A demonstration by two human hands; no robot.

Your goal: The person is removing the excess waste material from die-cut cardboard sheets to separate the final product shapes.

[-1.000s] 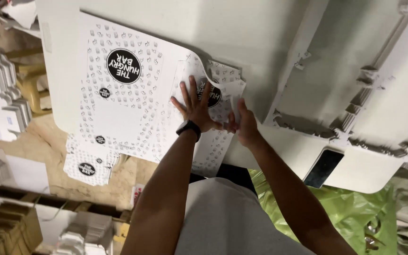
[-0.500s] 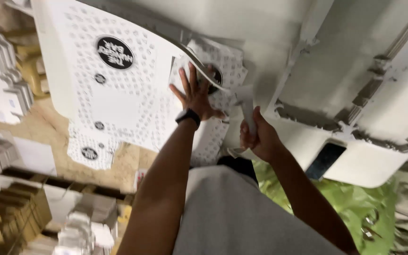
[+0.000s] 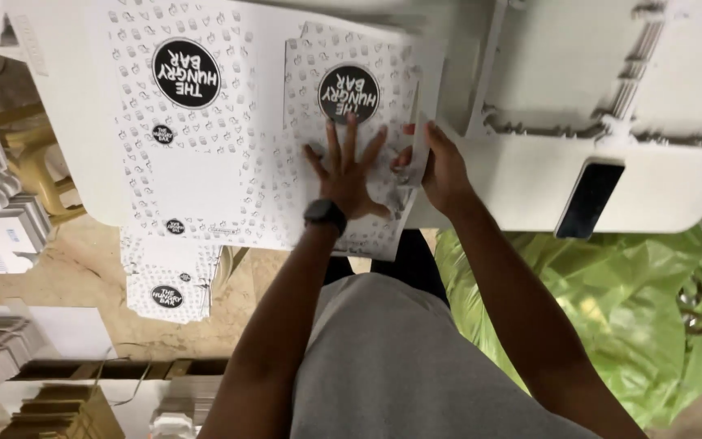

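A flat white cardboard box blank (image 3: 343, 89) with small printed icons and a round black logo lies on the white table (image 3: 58, 146). My left hand (image 3: 347, 167), a dark watch on its wrist, presses flat on this blank with fingers spread. My right hand (image 3: 440, 167) grips the blank's right edge flap, fingers curled around it. A second, larger printed blank (image 3: 180, 138) lies to the left on the table, its lower end hanging over the edge.
A dark phone (image 3: 588, 199) rests on a white moulded plastic piece (image 3: 611, 97) at right. A green plastic bag (image 3: 635, 309) sits below it. Stacks of folded white boxes (image 3: 2, 195) and brown cardboard (image 3: 58, 415) stand on the floor at left.
The smaller blank, bent upward before, now lies flatter on the table. My left hand has spread flat on it, and my right hand has moved up to its right edge.
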